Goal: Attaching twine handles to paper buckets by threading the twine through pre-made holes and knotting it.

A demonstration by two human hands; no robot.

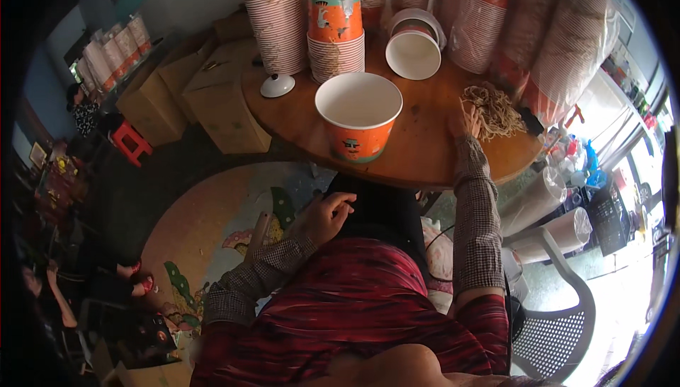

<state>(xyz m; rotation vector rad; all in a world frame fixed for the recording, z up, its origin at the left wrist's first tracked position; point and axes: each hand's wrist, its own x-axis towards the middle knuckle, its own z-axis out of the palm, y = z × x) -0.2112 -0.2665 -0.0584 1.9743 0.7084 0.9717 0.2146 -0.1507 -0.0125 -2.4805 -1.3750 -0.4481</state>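
Observation:
A large orange paper bucket point(358, 121) with a white inside stands upright and empty near the table's front edge. To its right, my right hand point(465, 123) rests at the left edge of a tangled pile of tan string point(494, 110), its fingers stretched out and touching the strands. Whether a strand lies under those fingers I cannot see. My left hand point(330, 215) hangs over my lap in front of the table, its fingers loosely bent and apart with nothing visible in them.
Tall stacks of paper buckets point(273, 18) line the back of the wooden table point(425, 142), several in clear plastic. A tipped bucket point(413, 54) and a white lid point(277, 86) lie before them. Cardboard boxes point(227, 100) stand left, a grey plastic chair point(559, 323) right.

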